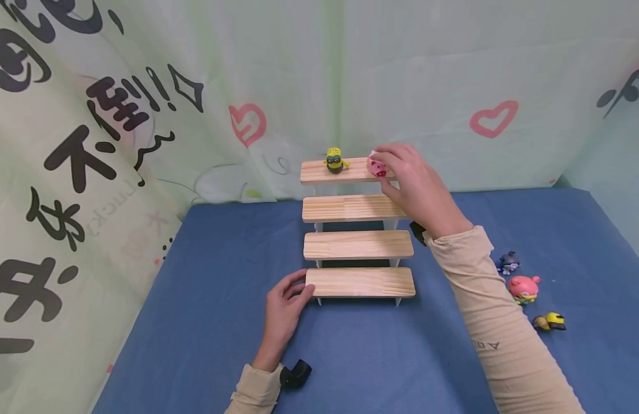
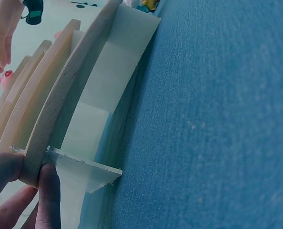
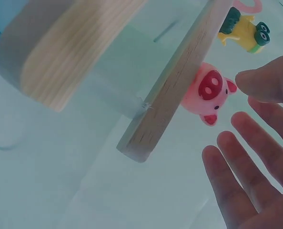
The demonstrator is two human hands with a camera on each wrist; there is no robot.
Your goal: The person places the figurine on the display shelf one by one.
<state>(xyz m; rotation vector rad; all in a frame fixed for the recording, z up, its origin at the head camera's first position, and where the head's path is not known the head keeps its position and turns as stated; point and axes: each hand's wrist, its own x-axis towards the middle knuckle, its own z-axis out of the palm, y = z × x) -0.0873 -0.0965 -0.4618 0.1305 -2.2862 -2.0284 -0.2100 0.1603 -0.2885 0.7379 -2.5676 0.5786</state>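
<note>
The left hand (image 1: pixel 285 310) is pinching the bottom wooden step (image 1: pixel 360 282) at its side; farther off, the right hand (image 1: pixel 415 187) is spreading loosely beside the pink pig figurine (image 1: pixel 376 167), a Minion figurine (image 1: pixel 334 161) standing beyond, leftward.

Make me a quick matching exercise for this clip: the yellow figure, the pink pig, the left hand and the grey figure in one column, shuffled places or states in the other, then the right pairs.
Things
1. Yellow figure
2. Pink pig
3. Left hand
4. Grey figure

Places or states
A. On the top board, beside the right hand
B. On the blue cloth
C. On the top board, in its left half
D. Gripping the left end of the lowest board

Pairs: 1-C, 2-A, 3-D, 4-B
</note>
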